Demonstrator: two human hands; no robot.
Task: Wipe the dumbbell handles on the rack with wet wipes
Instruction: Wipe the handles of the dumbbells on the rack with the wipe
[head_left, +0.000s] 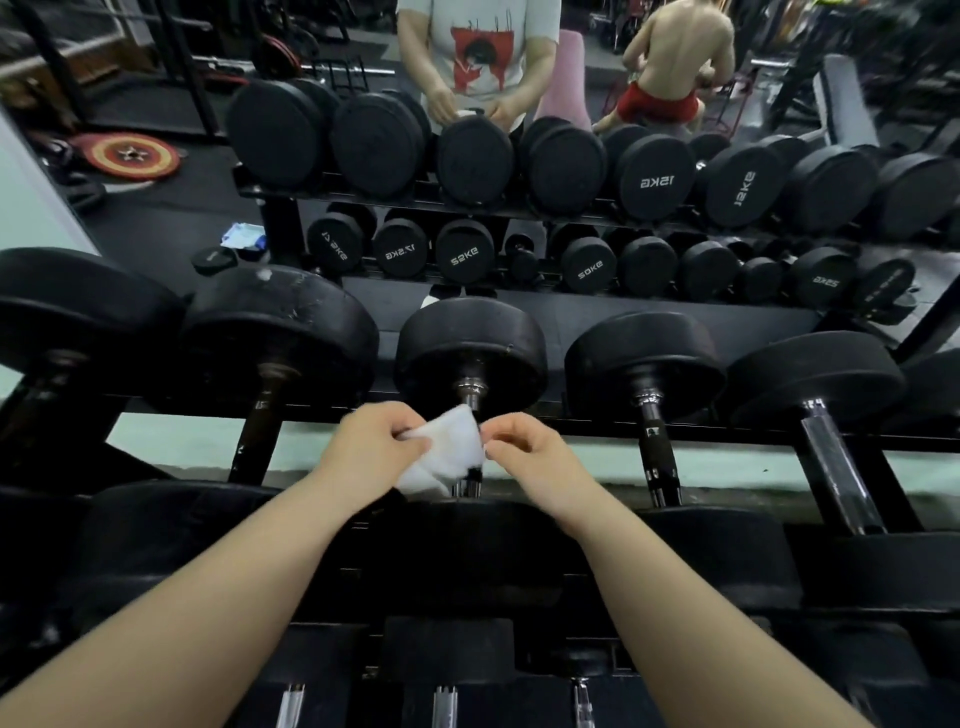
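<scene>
The dumbbell rack (737, 434) is set against a wall mirror (649, 312). Its top tier is loaded with black round-headed dumbbells laid front to back, so each handle is exposed between the rails and can be reached from above. The centre dumbbell (470, 348) is faced squarely, and its handle (471, 397) lies directly beneath the hands. The left hand (371, 441) and right hand (530, 447) are held just over that handle. Each grip is pinched on an opposite edge of the white wet wipe (449, 447), which is stretched between them (probably being opened out before it is wrapped round the bar). Whether the wipe touches the handle cannot be told. In the mirror are reflected a dark gym floor (171, 208), a seated person (675, 62) seen from behind and a blue-and-white packet (241, 236) on the floor.
</scene>
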